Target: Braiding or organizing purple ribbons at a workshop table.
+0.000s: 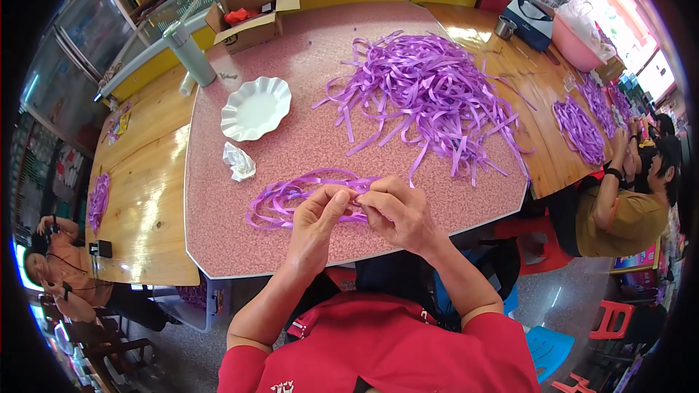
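Note:
My left hand [320, 216] and my right hand [402, 214] meet close over the pink table's near part, both closed in a pinch. Between the fingertips is a purple ribbon end, mostly covered by the fingers; any small part on it is too small to make out. Just beyond and to the left of my hands lies a loose bundle of purple ribbon loops [271, 202]. Farther off, right of the middle, a large tangled heap of purple ribbons [429, 87] spreads over the table.
On the pink speckled table [313, 138] stand a white scalloped bowl [256, 108], crumpled white plastic [239, 161], a grey-green bottle [191, 57] and an open cardboard box [251, 23]. A person [619, 207] sits at the right beside more ribbons [579, 131]; another person [69, 266] sits at the left.

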